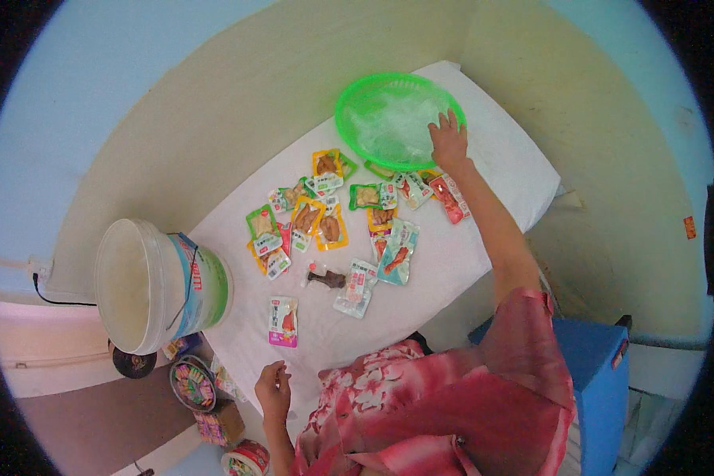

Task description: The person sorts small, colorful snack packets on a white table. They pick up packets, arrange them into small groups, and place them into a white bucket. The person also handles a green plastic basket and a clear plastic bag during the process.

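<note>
My right hand [450,143] reaches over the near right rim of a green plastic basket [357,143] lined with clear plastic film [392,122]; its fingers are spread at the film. My left hand [273,387] is at the near edge of the white-covered table [452,268], its fingers loosely curled. Just beyond it lies a white and magenta snack packet [283,321]. Further in are a clear pack with a dark drumstick [327,278], a white packet [356,288] and a teal packet [398,252]. Several yellow- and green-edged food packets [306,215] lie scattered below the basket, beside a red packet [450,199].
A large white plastic bucket [154,285] stands at the table's left corner. Below it are a round container of colourful packets [193,384], a cardboard box [229,422] and a red tub [247,458]. A blue cabinet [595,351] stands at right. Walls border the table's far side.
</note>
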### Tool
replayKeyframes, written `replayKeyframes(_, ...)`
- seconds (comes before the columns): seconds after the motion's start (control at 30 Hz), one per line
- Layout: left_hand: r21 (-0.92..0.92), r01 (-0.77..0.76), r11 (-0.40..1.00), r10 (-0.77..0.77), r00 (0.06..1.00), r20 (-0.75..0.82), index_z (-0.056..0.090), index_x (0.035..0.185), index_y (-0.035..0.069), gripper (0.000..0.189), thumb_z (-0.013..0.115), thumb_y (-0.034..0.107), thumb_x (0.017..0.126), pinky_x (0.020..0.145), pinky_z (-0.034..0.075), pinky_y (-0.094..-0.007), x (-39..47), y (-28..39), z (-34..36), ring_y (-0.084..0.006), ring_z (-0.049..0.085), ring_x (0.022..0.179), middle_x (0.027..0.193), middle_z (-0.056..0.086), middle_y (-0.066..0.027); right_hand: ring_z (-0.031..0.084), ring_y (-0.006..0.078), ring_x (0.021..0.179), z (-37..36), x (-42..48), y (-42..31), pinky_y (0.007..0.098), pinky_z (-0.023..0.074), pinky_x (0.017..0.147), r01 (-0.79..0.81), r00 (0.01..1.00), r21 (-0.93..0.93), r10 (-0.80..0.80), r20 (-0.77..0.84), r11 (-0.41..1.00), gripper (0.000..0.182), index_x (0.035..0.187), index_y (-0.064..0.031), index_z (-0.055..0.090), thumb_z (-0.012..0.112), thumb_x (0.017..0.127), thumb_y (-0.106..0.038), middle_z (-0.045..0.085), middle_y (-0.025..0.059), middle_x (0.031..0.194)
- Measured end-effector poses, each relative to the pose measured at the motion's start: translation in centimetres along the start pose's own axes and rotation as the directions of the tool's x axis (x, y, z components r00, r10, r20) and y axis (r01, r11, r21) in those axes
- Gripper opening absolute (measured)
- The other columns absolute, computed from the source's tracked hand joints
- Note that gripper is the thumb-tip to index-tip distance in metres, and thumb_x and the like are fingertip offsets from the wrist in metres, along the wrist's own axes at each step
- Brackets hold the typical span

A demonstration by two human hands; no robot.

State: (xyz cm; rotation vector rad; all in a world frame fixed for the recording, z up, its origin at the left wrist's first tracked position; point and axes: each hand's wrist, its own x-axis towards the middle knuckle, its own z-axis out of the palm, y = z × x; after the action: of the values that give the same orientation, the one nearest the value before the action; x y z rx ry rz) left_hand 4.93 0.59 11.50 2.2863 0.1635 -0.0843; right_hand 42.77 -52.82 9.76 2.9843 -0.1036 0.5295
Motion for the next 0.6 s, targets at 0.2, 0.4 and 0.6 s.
replayKeyframes(0.2, -0.036, 0.023, 0.999, -0.024, 0.999, -0.042, 0.064, 0.105, -0.001, 0.02, 0.057, -0.006, 0.086, 0.063, 0.058, -0.0295, -1.2, 0.1, 1.2, -0.0222, 0.07, 0.081, 0.09, 0.067, -0.0148, 0.031, 0.0365, 0.14, 1.8, 1.9, 1.5, 0.063, 0.0277, 0.106, -0.042, 0.992, -0.121, 0.056, 0.111, 0.992, 0.027, 0.103, -0.0106, 0.068, 0.063, 0.076, -0.011, 0.046, 0.0141, 0.141)
replayKeyframes(0.4, -0.067, 0.009, 0.998, -0.011, 0.999, -0.037, 0.064, 0.104, -0.002, 0.018, 0.056, -0.003, 0.088, 0.064, 0.057, -0.0296, -1.3, 0.6, 2.0, -0.0209, 0.07, 0.078, 0.091, 0.067, -0.0142, 0.051, 0.034, 0.12, 2.0, 1.6, 2.8, 0.0519, 0.0446, 0.094, -0.105, 0.994, 0.083, 0.101, 0.044, 0.991, 0.015, 0.091, -0.0095, 0.067, 0.066, 0.08, -0.019, 0.064, 0.0108, 0.111)
replayKeyframes(0.6, -0.186, 0.095, 0.978, -0.099, 0.995, -0.013, 0.065, 0.103, -0.003, 0.017, 0.058, 0.001, 0.089, 0.066, 0.055, -0.0283, 0.7, 2.3, 2.3, -0.0195, 0.069, 0.077, 0.091, 0.067, -0.0132, 0.065, 0.0235, 0.077, -4.5, -0.2, -2.1, 0.0357, 0.0513, 0.071, -0.243, 0.969, 0.929, 0.018, 0.248, 0.278, 0.018, 0.087, -0.0059, 0.067, 0.064, 0.086, -0.024, 0.066, 0.0054, 0.078)
